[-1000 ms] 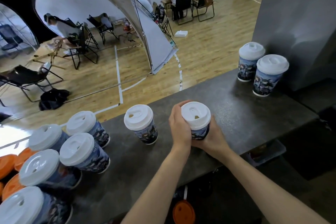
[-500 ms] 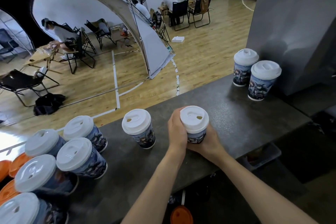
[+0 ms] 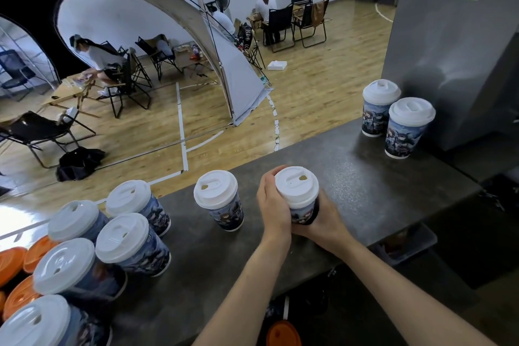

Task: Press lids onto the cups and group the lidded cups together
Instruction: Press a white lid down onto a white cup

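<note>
Left hand (image 3: pixel 273 205) and right hand (image 3: pixel 323 223) both grasp the printed paper cup (image 3: pixel 304 213), located just right of the lone lidded cup (image 3: pixel 222 205). Press down evenly around the white lid (image 3: pixel 296 185) (work the full rim until seated). Palms hide the cup base; contact with the counter (image 3: pixel 365 177) cannot be confirmed.

We saw all cups upright, dark-blue print, white sip lids pressed on. Middle cup (image 3: pixel 297 191) was approx. mid-counter (image 3: pixel 379 177); lone cup (image 3: pixel 222 205) just left of it; two cups (image 3: pixel 404 132) touching, far right; five cups (image 3: pixel 132 244) bunched at left.
</note>
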`<act>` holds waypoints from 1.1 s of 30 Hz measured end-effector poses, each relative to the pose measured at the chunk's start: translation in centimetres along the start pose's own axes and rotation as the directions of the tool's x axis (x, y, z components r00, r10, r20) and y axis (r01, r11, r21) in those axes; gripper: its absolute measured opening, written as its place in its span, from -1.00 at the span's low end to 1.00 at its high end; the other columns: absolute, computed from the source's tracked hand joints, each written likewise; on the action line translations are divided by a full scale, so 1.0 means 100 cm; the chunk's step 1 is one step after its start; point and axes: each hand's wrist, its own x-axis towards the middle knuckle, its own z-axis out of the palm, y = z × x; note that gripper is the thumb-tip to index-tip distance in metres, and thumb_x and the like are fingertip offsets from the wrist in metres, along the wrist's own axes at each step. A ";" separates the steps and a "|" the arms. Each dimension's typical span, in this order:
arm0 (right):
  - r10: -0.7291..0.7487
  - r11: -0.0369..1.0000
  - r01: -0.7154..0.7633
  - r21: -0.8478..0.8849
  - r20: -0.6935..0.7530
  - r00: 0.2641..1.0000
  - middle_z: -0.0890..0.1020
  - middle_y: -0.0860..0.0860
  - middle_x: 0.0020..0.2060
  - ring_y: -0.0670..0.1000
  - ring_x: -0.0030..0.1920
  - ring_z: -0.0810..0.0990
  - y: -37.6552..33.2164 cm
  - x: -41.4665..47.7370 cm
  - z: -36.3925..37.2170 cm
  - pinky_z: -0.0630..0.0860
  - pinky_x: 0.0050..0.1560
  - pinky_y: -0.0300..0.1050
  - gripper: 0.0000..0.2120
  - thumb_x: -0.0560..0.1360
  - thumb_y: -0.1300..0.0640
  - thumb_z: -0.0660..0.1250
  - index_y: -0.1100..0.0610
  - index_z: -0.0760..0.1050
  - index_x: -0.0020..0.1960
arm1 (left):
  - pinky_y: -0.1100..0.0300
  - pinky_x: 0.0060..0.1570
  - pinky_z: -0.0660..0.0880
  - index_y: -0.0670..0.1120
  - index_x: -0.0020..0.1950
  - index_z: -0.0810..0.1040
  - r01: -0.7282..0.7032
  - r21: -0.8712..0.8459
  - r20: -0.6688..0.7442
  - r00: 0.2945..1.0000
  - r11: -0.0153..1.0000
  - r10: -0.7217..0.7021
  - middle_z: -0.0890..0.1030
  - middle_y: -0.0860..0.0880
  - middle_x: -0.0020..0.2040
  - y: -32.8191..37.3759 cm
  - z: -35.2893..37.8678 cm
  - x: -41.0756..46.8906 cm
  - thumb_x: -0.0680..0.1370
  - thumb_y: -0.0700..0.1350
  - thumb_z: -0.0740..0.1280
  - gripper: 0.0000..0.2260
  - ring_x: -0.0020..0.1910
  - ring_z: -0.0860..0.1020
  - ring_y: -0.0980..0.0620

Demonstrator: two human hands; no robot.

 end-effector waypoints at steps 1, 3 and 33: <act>0.000 1.000 0.000 -0.021 0.013 1.000 0.60 -0.21 0.24 -0.24 0.24 0.57 0.001 0.000 0.001 0.53 0.19 -0.32 -0.08 0.16 0.05 0.72 -0.08 0.37 0.42 | 0.30 -0.08 0.57 -0.09 -0.04 0.69 0.021 0.013 0.026 0.999 1.000 -0.022 0.73 0.02 -0.06 0.002 0.000 0.002 0.68 -0.25 0.16 -0.69 -0.10 0.67 0.17; 0.022 0.997 -0.018 -0.079 0.052 0.998 0.61 -0.23 0.21 -0.23 0.23 0.58 0.004 0.002 0.002 0.47 0.13 -0.44 -0.10 0.15 -0.01 0.67 -0.01 0.41 0.43 | 0.27 -0.08 0.58 -0.07 -0.09 0.72 0.100 0.050 0.193 0.975 0.994 -0.108 0.75 0.01 -0.10 0.008 -0.002 0.015 0.65 -0.23 0.20 -0.69 -0.13 0.68 0.14; -0.014 0.999 0.016 -0.049 0.029 0.999 0.56 -0.25 0.26 -0.26 0.28 0.53 0.011 0.003 0.002 0.40 0.15 -0.52 -0.07 0.18 0.04 0.71 -0.01 0.38 0.45 | 0.26 -0.04 0.57 -0.07 -0.05 0.71 0.058 0.044 0.086 0.994 0.997 -0.062 0.73 0.01 -0.05 -0.002 0.004 0.004 0.68 -0.20 0.17 -0.68 -0.07 0.66 0.13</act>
